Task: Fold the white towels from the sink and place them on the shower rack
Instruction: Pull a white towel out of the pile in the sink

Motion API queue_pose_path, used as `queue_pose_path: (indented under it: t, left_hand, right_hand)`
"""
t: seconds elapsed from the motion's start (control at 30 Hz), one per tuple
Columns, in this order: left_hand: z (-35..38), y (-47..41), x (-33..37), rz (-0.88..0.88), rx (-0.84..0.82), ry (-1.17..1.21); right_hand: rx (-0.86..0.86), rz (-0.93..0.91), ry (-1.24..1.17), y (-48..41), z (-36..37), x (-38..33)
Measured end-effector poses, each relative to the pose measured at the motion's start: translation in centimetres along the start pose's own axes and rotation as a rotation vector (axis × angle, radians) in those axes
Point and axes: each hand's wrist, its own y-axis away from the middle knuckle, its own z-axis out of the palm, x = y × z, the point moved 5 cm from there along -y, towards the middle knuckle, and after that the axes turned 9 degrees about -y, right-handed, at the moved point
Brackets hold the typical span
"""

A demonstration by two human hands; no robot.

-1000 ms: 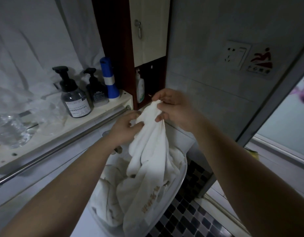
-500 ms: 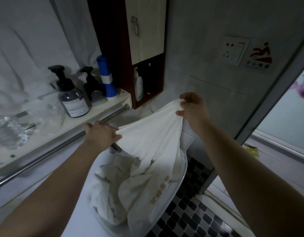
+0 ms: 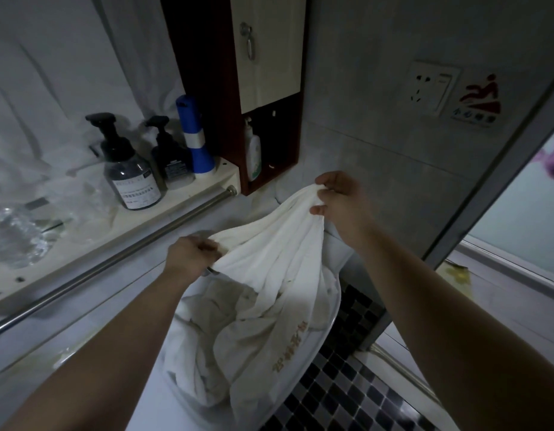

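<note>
I have only one view, a wide-angle camera on the head. It faces forward and down, close above the sink [image 3: 330, 325], with the wall cabinet [image 3: 269, 57] at top.

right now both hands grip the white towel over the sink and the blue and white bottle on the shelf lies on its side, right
No: in the head view the blue and white bottle stands upright on the shelf. The left hand and right hand do grip the white towel over the sink.
</note>
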Motion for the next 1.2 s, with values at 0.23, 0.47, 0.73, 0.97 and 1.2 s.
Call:
queue_pose_path:
  t: [0.23,0.47,0.73,0.97,1.2]
  left_hand:
    - [0.0,0.1,0.4,0.039,0.081,-0.039]
    - [-1.2,-0.3,-1.1,-0.078,0.115,0.012]
    - [-0.9,-1.0,-2.8,-0.17,-0.019,0.372]
    - [0.6,-0.2,-1.0,0.183,-0.173,-0.142]
    - [-1.8,0.6,-2.0,0.341,-0.155,-0.371]
  right_hand:
    - [-0.044,-0.044,0.137,0.1,0.4,0.5]
    - [-0.024,-0.048,0.189,-0.5,-0.8,0.7]
    - [0.035,-0.01,0.052,-0.2,-1.2,0.7]
    - [0.062,-0.022,0.096,-0.6,-1.5,1.0]
    - [0.276,-0.082,0.166,-1.5,-4.4,-0.2]
